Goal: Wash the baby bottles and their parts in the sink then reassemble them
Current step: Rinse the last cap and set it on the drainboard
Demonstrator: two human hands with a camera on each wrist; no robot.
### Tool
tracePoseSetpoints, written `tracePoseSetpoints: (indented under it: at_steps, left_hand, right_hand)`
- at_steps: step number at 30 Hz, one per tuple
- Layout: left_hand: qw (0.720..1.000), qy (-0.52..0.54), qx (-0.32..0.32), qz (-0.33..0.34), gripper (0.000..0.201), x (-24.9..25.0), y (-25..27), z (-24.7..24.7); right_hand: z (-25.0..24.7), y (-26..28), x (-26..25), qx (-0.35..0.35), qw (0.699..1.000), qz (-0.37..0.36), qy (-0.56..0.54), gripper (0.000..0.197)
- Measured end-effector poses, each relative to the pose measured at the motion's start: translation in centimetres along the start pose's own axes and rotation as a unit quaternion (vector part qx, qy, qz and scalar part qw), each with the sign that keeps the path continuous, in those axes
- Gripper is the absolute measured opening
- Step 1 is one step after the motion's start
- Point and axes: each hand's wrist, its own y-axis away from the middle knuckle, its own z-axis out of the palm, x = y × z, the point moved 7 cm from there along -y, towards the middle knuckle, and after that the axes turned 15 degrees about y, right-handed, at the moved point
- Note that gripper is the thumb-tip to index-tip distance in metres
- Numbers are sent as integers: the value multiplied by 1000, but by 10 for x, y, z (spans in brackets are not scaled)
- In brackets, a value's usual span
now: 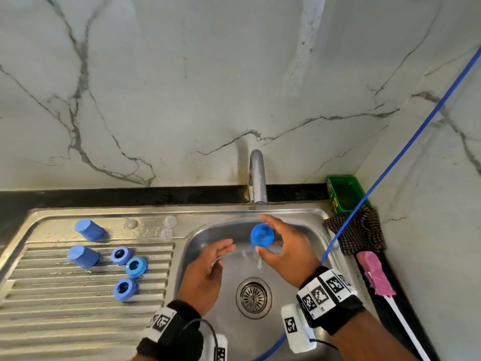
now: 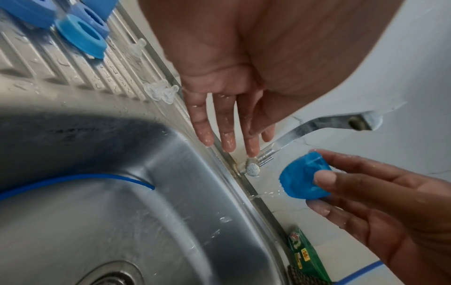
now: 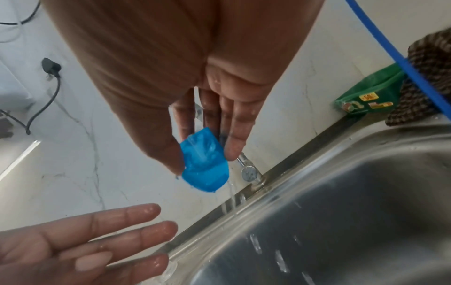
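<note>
A blue bottle cap [image 1: 257, 238] is under the running tap [image 1: 257, 178], over the sink basin [image 1: 294, 220]. My right hand [image 1: 263, 234] pinches it between thumb and fingers; water spills off the cap [image 3: 205, 167]. My left hand [image 1: 225, 252] hovers just left of it with wet, straight fingers [image 2: 229, 135] and holds nothing. On the drainboard lie two more blue caps [image 1: 89, 229] [image 1: 83, 256], three blue collar rings [image 1: 121, 255] [image 1: 136, 267] [image 1: 125, 289] and three clear nipples [image 1: 130, 224] [image 1: 169, 221] [image 1: 166, 233]. No bottle bodies are in sight.
The drain strainer [image 1: 253, 298] sits in the basin floor below my hands. A green soap box [image 1: 345, 194], a checked cloth [image 1: 361, 233] and a pink bottle brush [image 1: 374, 274] lie along the right rim. A blue hose [image 1: 416, 131] runs down into the sink.
</note>
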Motion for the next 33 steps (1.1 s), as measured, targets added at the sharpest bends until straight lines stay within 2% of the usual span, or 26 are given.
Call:
tracePoseSetpoints:
  at_steps: [2,5,8,10,14,17,20,22,23,25,27,28,30,33]
  left_hand:
    - [1000,6,7,-2,50,11,15,-2]
    - [1000,14,11,8,48,24,28,-1]
    - [1000,25,-4,11,44,35,40,0]
    - [998,59,-21,-2,46,43,46,5]
    - [982,168,-75,-32,60,44,59,18]
    - [982,173,-68,-38,61,38,69,16]
    - [973,218,-65,-30,51,41,74,13]
    - [970,234,-61,-21,49,52,72,9]
    - [974,221,-53,-9,50,59,69,6]
    - [984,172,-46,30,51,77,63,5]
    - [993,82,-32,80,47,100,54,9]
    - [994,27,-29,102,45,111,49,10]
    - [988,-82,-36,123,44,129,40,16]
    - [970,-202,-65,117,44,139,33,31]
  right_hand:
    - [-7,10,-13,5,1000,-24,13,59]
    - [-18,21,-21,29,999,-22,4,54]
    - [-21,36,-39,32,998,-53,8,51]
    - [-25,46,-46,47,998,-44,-2,49]
    - [-15,71,-67,2,998,-61,-18,50]
    - [-12,87,-80,9,997,-64,-44,51]
    - [-13,96,-80,39,996,-50,-60,47]
    - [-10,98,-75,32,994,-6,-101,41]
    - [-7,97,-71,15,988,28,-149,38]
    - [-5,94,-63,-15,955,93,-282,28]
    - [-8,90,-57,-37,919,125,-372,23]
    - [-11,88,-54,-44,913,127,-385,24]
    - [-18,84,-48,-64,921,112,-368,32]
    - [-24,79,-35,-69,970,45,-230,43]
